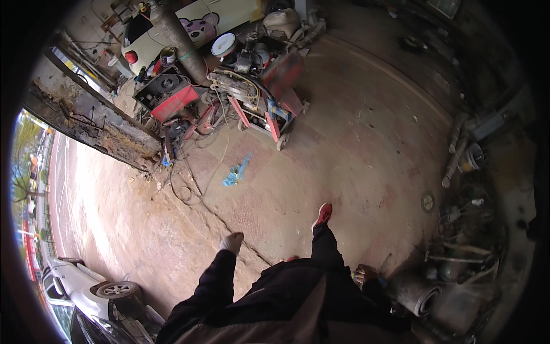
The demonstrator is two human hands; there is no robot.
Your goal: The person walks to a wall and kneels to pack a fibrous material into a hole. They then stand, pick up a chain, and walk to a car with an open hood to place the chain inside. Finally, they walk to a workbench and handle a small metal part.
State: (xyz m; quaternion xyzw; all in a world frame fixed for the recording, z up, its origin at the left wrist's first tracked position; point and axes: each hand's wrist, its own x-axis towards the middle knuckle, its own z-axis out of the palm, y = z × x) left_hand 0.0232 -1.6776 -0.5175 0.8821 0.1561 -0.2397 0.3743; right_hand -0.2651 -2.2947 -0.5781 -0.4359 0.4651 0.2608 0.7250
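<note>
My left hand [232, 242] hangs low in front of me, with something pale around the wrist and back of the hand. Its fingers point away from view, so their closing does not show. To the right of my body, my right hand [363, 273] has curled fingers. Whatever they hold, if anything, is too small and dark to make out. Neither hand visibly touches anything around it. Ahead on the floor lies a crumpled blue plastic bag or cloth [235, 172]. One foot in a red shoe [323, 214] is stretched forward in mid-step.
Red wheeled machines [269, 109], a tall gas cylinder [180, 43] and a pale car [229, 12] stand ahead. Cables and hoses [186, 194] trail across the floor. A rusty pillar [97, 114] rises left, a silver car [86, 289] lower left. Metal parts [458, 252] crowd the right.
</note>
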